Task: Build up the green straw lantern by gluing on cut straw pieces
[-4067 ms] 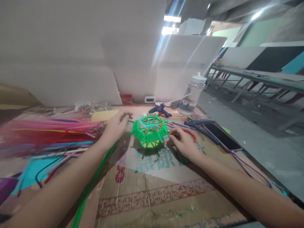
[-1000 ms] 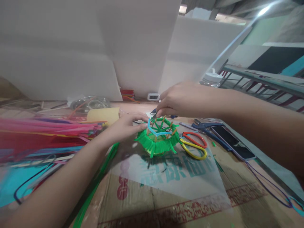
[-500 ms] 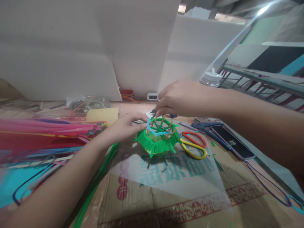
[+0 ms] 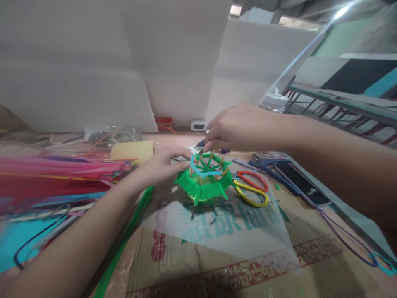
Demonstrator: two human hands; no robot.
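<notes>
A small round craft piece [image 4: 203, 191] with green fringe, short brown pegs and green spokes sits on the cardboard. Along its near-left side, a light blue strip [image 4: 203, 173] bends around the pegs. My left hand [image 4: 163, 165] grips the left edge of the piece between thumb and fingers, by the strip's end. Over the far-left rim, my right hand [image 4: 229, 128] is closed on a slim pointed tool [image 4: 200, 152], mostly hidden by the fingers. Its exact kind is unclear. Dark blue handles show just behind those fingers.
Scissors [image 4: 252, 194] with red and yellow handles lie right of the piece, then blue-handled pliers [image 4: 273, 165] and a phone [image 4: 300, 182]. Pink and red strips [image 4: 62, 174] pile up at left, near a yellow roll [image 4: 132, 151]. Green strips [image 4: 124, 244] run beneath my left forearm.
The view has shifted very slightly. Both hands keep nearly the same place at the craft piece, and the blue strip looks unchanged.
</notes>
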